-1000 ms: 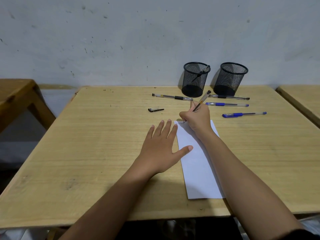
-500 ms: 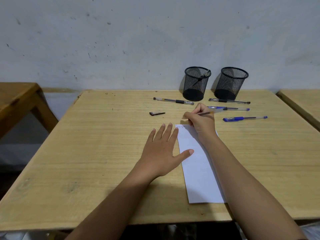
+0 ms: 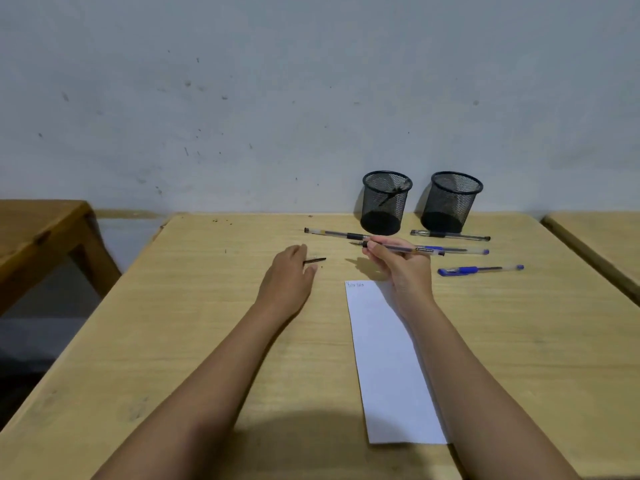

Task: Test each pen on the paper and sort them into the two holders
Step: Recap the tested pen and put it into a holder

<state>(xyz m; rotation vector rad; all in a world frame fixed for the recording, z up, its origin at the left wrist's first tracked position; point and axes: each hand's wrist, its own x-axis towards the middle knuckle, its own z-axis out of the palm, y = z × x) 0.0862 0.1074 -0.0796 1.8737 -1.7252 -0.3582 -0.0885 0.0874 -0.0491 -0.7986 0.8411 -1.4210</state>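
the left hand (image 3: 289, 271) rests over the cap (image 3: 314, 260) on the table (image 3: 173, 341), its grip just closing on it; pinch it by the open end. the paper (image 3: 388, 358) lies between the arms. the right hand (image 3: 398, 261) holds the pen (image 3: 398, 247) level, tip left: steady it, slide the cap on straight, then drop it in a holder (image 3: 386, 202).
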